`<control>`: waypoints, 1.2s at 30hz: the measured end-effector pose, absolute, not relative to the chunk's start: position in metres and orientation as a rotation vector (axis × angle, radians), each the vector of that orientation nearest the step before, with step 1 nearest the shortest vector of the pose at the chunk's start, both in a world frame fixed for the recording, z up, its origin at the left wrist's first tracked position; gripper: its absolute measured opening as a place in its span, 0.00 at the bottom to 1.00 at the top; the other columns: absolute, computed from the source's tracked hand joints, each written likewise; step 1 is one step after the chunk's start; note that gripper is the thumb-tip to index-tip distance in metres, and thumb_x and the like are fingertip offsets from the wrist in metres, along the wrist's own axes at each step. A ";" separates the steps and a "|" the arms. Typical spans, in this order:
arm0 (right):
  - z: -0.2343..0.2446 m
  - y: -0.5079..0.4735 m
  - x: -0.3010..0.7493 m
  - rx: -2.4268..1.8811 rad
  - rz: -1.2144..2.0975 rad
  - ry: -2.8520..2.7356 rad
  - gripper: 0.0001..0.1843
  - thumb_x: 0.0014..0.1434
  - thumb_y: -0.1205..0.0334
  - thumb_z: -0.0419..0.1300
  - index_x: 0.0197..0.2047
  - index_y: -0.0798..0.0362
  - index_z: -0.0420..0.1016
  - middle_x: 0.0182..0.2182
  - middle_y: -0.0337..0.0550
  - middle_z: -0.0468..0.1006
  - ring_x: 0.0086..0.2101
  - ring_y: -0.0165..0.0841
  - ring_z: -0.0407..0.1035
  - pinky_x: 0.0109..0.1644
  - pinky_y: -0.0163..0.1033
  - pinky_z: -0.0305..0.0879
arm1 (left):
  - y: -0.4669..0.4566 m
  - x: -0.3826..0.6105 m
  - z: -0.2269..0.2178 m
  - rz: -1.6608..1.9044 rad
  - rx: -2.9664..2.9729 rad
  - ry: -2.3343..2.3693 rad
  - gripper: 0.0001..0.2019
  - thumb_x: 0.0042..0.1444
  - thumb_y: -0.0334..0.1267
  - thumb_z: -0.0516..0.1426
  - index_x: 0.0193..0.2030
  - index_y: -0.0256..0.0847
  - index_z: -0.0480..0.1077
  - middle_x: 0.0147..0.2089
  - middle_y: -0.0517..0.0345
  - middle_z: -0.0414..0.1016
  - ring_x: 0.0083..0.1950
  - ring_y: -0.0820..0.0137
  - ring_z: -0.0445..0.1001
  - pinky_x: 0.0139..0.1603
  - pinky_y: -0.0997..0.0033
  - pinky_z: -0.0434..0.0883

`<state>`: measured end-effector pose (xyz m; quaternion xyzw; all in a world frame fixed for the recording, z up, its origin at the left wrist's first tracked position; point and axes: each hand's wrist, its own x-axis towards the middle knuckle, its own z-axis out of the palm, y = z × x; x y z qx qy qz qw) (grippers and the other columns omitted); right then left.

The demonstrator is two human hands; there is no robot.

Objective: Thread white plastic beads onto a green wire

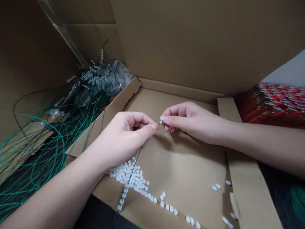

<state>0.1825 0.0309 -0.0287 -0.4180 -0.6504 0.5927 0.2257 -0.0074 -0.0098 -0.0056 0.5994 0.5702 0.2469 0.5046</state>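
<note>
My left hand (pixel 127 135) is closed in a pinch on a thin green wire (pixel 130 176) that runs down from the fingers over the cardboard. My right hand (pixel 188 119) pinches a small white bead (pixel 160 122) at the wire's upper tip, right against my left thumb. Both hands hover over a flat cardboard tray (pixel 190 165). A heap of several small white beads (pixel 132 176) lies on the tray under my left wrist, with a trail of more beads (pixel 176 211) toward the front edge.
A tangle of green wires (pixel 47 140), some carrying white beads, fills the left side beside clear plastic wrap (pixel 111 78). Upright cardboard walls (pixel 202 41) close off the back. A red and white patterned pile (pixel 274 98) sits at the right.
</note>
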 end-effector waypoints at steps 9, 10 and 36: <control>-0.024 0.028 0.181 -1.210 1.600 -1.899 0.13 0.55 0.53 0.63 0.29 0.56 0.73 0.22 0.37 0.69 0.21 0.23 0.54 0.24 0.33 0.48 | -0.010 -0.003 -0.004 0.541 1.427 1.393 0.08 0.54 0.40 0.59 0.32 0.36 0.73 0.24 0.61 0.67 0.23 0.78 0.56 0.21 0.79 0.51; -0.024 0.028 0.181 -1.191 1.619 -1.901 0.13 0.55 0.54 0.63 0.29 0.56 0.73 0.22 0.37 0.69 0.22 0.23 0.54 0.24 0.33 0.48 | -0.010 -0.003 -0.003 0.530 1.418 1.395 0.08 0.54 0.40 0.59 0.32 0.36 0.74 0.23 0.61 0.66 0.22 0.78 0.55 0.20 0.79 0.50; -0.030 0.030 0.180 -1.172 1.390 -2.075 0.18 0.62 0.49 0.56 0.28 0.54 0.66 0.22 0.38 0.65 0.22 0.25 0.53 0.26 0.35 0.48 | -0.011 -0.002 -0.010 0.657 1.432 1.400 0.10 0.57 0.41 0.56 0.28 0.38 0.70 0.20 0.64 0.62 0.22 0.78 0.57 0.21 0.78 0.52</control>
